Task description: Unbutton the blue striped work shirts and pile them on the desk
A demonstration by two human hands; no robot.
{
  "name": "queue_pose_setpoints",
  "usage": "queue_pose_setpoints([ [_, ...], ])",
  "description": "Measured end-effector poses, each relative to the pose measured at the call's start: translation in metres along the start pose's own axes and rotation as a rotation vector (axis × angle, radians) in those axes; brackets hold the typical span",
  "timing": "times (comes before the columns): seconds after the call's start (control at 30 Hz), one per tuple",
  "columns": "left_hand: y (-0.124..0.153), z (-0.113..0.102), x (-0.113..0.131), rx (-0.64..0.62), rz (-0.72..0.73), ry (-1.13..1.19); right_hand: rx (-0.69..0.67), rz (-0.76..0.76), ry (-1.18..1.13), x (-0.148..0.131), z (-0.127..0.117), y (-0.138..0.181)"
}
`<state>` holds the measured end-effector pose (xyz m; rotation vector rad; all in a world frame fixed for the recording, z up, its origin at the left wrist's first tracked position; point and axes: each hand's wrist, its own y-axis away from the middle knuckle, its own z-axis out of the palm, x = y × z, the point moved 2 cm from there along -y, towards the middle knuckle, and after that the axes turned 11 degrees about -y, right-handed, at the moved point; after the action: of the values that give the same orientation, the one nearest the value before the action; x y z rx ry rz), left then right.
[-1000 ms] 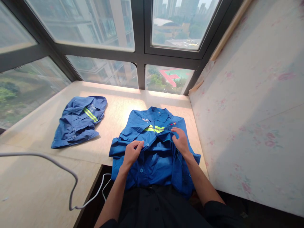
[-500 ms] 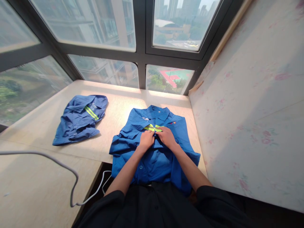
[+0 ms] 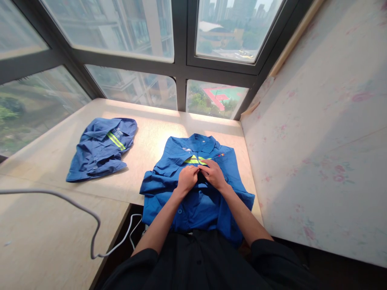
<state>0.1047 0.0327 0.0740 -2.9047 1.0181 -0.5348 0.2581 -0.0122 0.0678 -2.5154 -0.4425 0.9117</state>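
Blue jacket (image 3: 196, 207), one, long-sleeved: laid out front upward directly beneath the fingers, collar (image 3: 207, 145) beyond them, lower part nearer the wearer of dark clothing (image 3: 198, 266).

Left hand (image 3: 188, 178): on the jacket's front opening, fingers curled inward, tips meeting those of the other hand. Right hand (image 3: 213, 175): opposite, fingers bent and set close together, touching the same opening. Whether cloth or a button is pinched cannot be told; the fingertips hide it.

Yellow-green stripes (image 3: 191, 160): just beyond the fingertips, across the chest. White lettering (image 3: 186, 150): beyond and left of the fingers. Small coloured mark (image 3: 222, 155): beyond and right. Round blue button (image 3: 179, 211): nearer the wearer than the left fingers.

Second blue garment (image 3: 101, 151), crumpled, with matching stripes: well apart, left of the fingers. Pale worktop (image 3: 45, 221): under both garments, extending left. Grey-white cable (image 3: 96, 229): left of the fingers and nearer the wearer, looped over the worktop's edge. Floral wall (image 3: 311, 153): right of the fingers, beside the jacket. Dark window frame (image 3: 180, 60): farthest beyond the fingers, buildings and greenery outside.
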Motion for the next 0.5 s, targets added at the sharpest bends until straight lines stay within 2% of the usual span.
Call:
queue_pose_setpoints([
  [0.2, 0.008, -0.006, 0.003, 0.073, -0.024, 0.122, 0.066, 0.018, 0.003, 0.0, -0.007, 0.004],
  [0.5, 0.018, -0.013, 0.006, 0.106, 0.05, 0.23, 0.187, -0.021, -0.204, -0.004, -0.016, 0.01],
])
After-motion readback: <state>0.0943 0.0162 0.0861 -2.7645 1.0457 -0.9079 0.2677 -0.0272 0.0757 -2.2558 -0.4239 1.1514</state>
